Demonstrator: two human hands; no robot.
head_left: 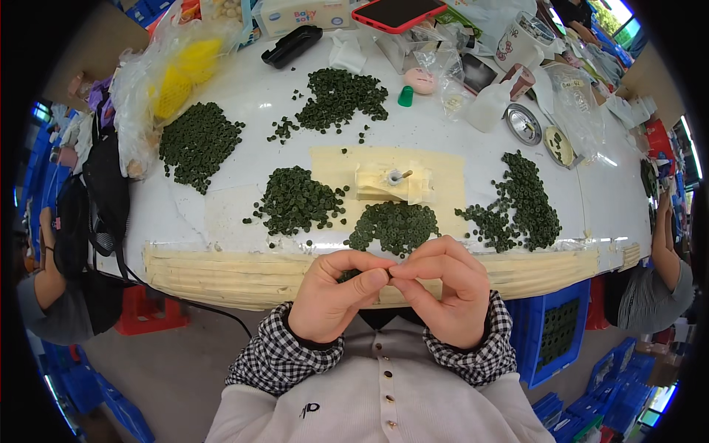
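Observation:
My left hand [329,299] and my right hand [456,295] meet over the table's front edge, fingertips pinched together. Between them is a small dark piece [389,273], mostly covered by the fingers; it resembles the loose green rings. More dark green shows at the curled fingers of my left hand. Just beyond my hands lies a pile of small dark green rings [395,227]. Behind that pile, a tape-covered block [377,183] holds a short upright fitting with a thin pin [405,175].
Further ring piles lie left [199,144], mid-left [292,203], far [340,100] and right [532,203]. Along the back are a black case [292,46], a red-framed tablet [399,11] and plastic bags. A padded tape strip [221,277] lines the front edge. A blue crate [528,354] stands below right.

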